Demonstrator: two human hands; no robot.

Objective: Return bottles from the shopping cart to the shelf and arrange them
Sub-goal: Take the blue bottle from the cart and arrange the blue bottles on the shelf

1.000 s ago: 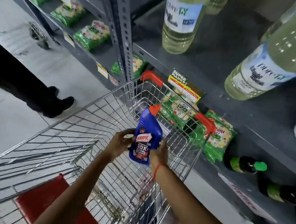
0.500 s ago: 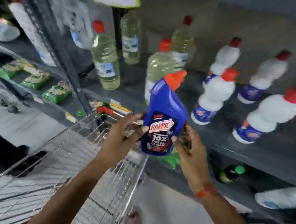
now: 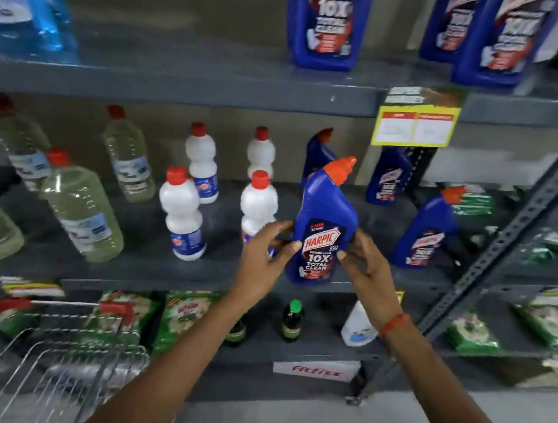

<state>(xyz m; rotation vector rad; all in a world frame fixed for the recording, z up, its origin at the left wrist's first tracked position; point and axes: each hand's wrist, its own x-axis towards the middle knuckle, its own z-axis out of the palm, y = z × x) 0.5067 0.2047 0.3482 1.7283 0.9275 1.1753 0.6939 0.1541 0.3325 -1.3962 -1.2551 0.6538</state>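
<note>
Both hands, left [image 3: 265, 258] and right [image 3: 366, 272], clamp the blue bottle [image 3: 323, 236] from either side. It stands nearly upright, cap tipped slightly right, over the middle shelf's [image 3: 148, 266] front edge. Matching blue bottles [image 3: 424, 226] stand further right, nearer the right hand.

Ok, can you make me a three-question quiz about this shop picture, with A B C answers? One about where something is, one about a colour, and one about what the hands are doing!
1. Where is the shopping cart?
A. bottom left
B. top right
C. on the top shelf

2. What colour is the cap on the blue Harpic bottle being held?
A. green
B. orange-red
C. white

3. How is that bottle held?
A. by the left hand only
B. by nobody, it lies on the floor
C. by both hands

Answers: 1 A, its wire basket shows in the lower left corner. 2 B, the slanted cap is orange-red. 3 C, the left hand and right hand grip its two sides.
</note>
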